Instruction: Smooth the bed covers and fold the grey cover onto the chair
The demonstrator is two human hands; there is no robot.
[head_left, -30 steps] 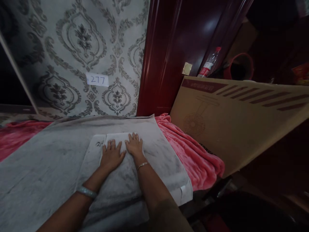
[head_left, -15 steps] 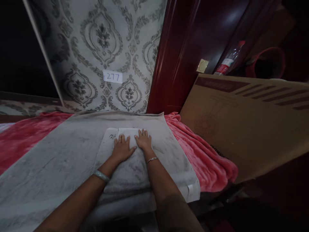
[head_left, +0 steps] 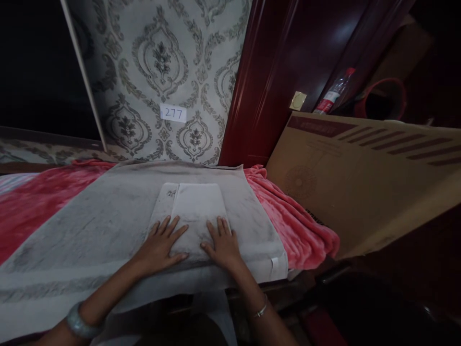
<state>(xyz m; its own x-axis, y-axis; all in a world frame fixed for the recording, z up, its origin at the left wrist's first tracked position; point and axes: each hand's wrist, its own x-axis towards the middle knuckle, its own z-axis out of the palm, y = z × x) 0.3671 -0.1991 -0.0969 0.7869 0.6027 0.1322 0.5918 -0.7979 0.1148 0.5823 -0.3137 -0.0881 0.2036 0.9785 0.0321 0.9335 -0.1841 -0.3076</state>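
A folded white towel [head_left: 196, 204] lies on a larger grey-white towel [head_left: 90, 230] spread over a pink blanket [head_left: 288, 216]. My left hand [head_left: 160, 245] rests flat on the near left part of the folded towel, fingers spread. Beside it, my right hand [head_left: 223, 242] lies flat on the near right part, fingers apart too. Neither hand grips anything. A bracelet circles each wrist.
A big cardboard box [head_left: 360, 178] leans at the right, against the blanket. Behind it stand a plastic bottle [head_left: 333, 93] and a red bucket [head_left: 383, 98]. Patterned wallpaper carries a label "277" [head_left: 173, 113]. A dark red door frame [head_left: 259, 86] stands behind.
Both hands have slid back toward me along the folded towel, from its far end to its near end. The camera shifted slightly.
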